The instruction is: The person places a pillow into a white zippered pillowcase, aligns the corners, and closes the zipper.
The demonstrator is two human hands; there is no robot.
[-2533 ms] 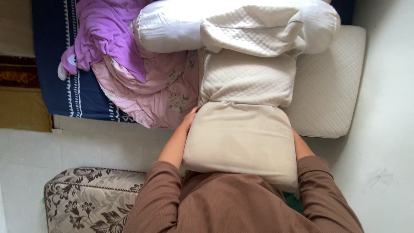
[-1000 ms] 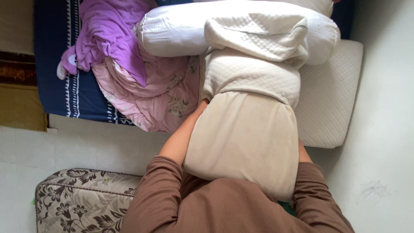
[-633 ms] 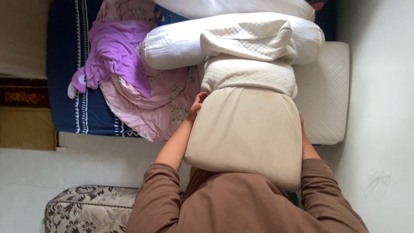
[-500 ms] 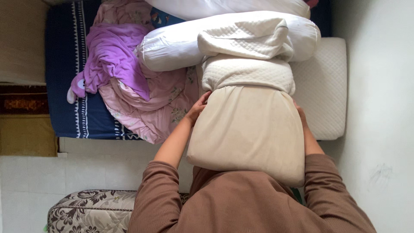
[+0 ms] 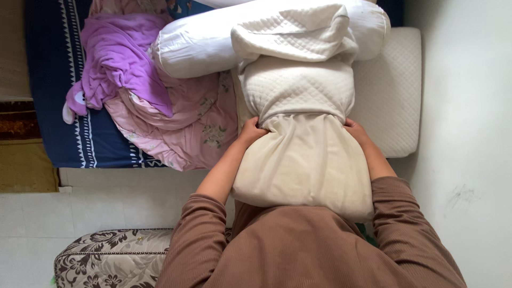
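Taking the beige foam pillow (image 5: 304, 160) as the landmark and going left to right: far to its left lies the dark blue patterned bedsheet (image 5: 48, 80), with a purple garment (image 5: 120, 58) and a pink floral quilt (image 5: 176, 122) heaped on it. Lower left of the pillow stands a floral-patterned cushioned piece (image 5: 106, 256).

The left hand (image 5: 250, 129) is curled shut at the pillow's upper left corner, fingers pinching the open edge of the quilted cream cover (image 5: 296, 88). The pillow itself rests against the person's brown-sleeved chest, its far end inside the cover. Beyond the cover lies a white bolster (image 5: 202, 45), partly under the cover's loose folded end.

The right hand (image 5: 356, 130) grips the cover's edge at the pillow's upper right corner, fingers closed on the fabric. To the right of the pillow a second quilted pillow (image 5: 392, 90) lies flat by the wall.

As a judgement, only about a third of the pillow is inside; most of its length is bare, and the cover's far end hangs slack and unfilled.
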